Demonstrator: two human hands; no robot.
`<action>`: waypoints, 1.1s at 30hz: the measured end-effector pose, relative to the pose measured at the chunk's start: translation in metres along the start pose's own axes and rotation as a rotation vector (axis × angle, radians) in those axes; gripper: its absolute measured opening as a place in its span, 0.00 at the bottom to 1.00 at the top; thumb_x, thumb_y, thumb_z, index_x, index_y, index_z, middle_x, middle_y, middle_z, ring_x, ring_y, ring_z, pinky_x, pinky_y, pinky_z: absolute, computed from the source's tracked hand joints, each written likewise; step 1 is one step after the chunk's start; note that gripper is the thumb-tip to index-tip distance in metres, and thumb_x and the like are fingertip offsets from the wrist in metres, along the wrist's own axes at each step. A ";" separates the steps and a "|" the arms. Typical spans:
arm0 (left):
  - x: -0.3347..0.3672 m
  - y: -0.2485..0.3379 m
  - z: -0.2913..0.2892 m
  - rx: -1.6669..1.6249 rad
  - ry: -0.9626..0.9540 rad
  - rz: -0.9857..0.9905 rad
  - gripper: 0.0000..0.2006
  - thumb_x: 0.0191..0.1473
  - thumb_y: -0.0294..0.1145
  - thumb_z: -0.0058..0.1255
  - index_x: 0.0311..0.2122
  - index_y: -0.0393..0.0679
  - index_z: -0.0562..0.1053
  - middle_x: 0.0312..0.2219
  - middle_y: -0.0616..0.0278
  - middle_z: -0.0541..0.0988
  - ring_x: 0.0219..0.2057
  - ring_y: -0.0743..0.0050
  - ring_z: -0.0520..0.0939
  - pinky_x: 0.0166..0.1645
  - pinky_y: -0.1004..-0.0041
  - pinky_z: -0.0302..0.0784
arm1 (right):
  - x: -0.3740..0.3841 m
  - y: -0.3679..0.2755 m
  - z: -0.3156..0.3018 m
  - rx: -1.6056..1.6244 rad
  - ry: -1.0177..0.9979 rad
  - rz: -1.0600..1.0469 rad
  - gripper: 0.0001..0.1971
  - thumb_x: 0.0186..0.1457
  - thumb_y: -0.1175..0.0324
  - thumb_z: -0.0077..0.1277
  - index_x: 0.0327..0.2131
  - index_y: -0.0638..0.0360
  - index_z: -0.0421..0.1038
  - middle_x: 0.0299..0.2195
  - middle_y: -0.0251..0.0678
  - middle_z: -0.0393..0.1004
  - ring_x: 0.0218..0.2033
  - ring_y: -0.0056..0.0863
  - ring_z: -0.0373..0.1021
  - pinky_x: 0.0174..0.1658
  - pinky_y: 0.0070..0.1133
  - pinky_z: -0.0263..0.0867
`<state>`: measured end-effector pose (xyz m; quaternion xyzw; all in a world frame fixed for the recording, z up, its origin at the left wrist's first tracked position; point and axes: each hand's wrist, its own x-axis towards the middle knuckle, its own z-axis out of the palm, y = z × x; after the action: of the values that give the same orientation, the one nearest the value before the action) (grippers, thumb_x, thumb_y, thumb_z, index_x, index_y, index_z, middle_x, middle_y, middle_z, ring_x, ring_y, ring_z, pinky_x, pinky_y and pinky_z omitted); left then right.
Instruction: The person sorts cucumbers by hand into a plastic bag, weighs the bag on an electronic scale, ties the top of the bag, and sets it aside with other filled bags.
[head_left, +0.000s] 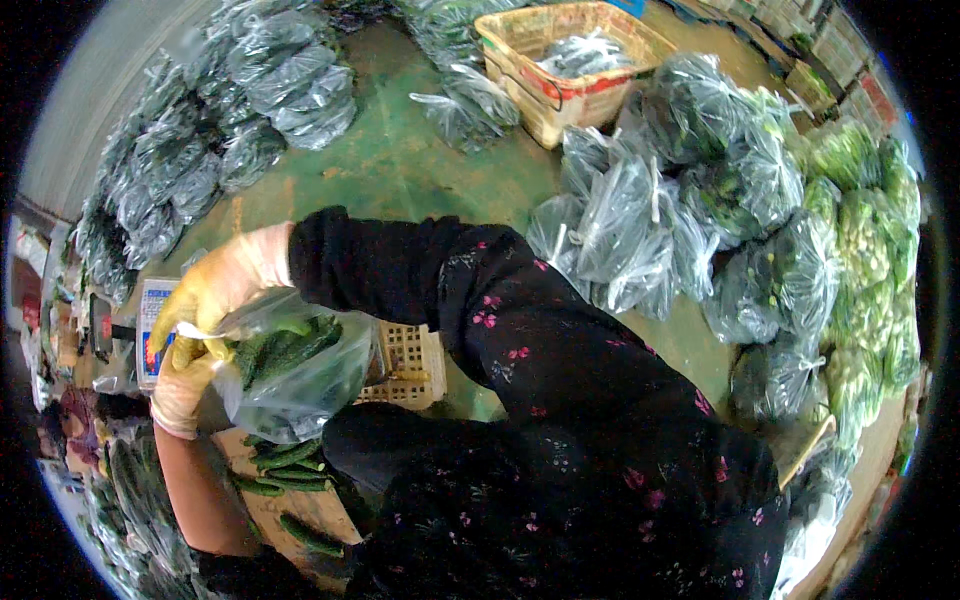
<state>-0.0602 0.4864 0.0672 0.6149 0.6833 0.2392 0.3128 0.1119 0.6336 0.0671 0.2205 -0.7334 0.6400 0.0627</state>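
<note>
A clear plastic bag [300, 400] with dark green, bumpy cucumbers [285, 352] in it hangs at the left, in front of my body. My right hand [222, 278], in a yellow and white work glove, reaches across from the right and closes on the gathered neck of the bag. From below, my left hand [183, 385], in a matching glove, pinches the same neck, its fingers against the right ones. A short white tie strip [192, 332] shows between the fingers; whether it is knotted I cannot tell. Several loose cucumbers [290, 465] lie under the bag on a tan board [285, 520].
A beige slatted crate [412, 365] sits behind the bag. Filled plastic bags are piled at the left [290, 80] and right [640, 220]. Farther off stands a dirty cream bin [530, 90] holding bags. Bags of pale green vegetables [865, 250] line the far right. A white panel [153, 310] stands beside my hands.
</note>
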 end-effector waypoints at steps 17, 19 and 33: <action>-0.018 -0.015 0.043 -0.968 0.361 0.100 0.31 0.43 0.44 0.55 0.51 0.40 0.62 0.41 0.59 0.71 0.39 0.69 0.72 0.42 0.67 0.68 | 0.043 -0.031 0.002 -1.332 -0.146 -0.177 0.19 0.43 0.55 0.51 0.38 0.51 0.69 0.28 0.42 0.74 0.29 0.43 0.71 0.30 0.36 0.65; 0.002 0.014 0.027 -0.303 0.306 -0.091 0.20 0.46 0.34 0.55 0.45 0.38 0.69 0.34 0.61 0.76 0.34 0.72 0.75 0.38 0.75 0.69 | 0.021 -0.019 -0.015 -1.307 -0.053 -0.159 0.19 0.40 0.54 0.53 0.37 0.50 0.67 0.25 0.42 0.74 0.26 0.43 0.71 0.28 0.36 0.66; -0.023 -0.130 0.044 -0.921 0.184 -0.184 0.13 0.51 0.28 0.41 0.41 0.35 0.69 0.15 0.68 0.67 0.14 0.80 0.65 0.18 0.79 0.59 | -0.101 0.084 -0.025 -0.655 0.377 0.643 0.08 0.49 0.64 0.51 0.31 0.58 0.71 0.24 0.33 0.71 0.26 0.20 0.64 0.33 0.19 0.62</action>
<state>-0.1171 0.4439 -0.0528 0.3257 0.5827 0.5419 0.5107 0.1635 0.6895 -0.0429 -0.1681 -0.9028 0.3914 0.0597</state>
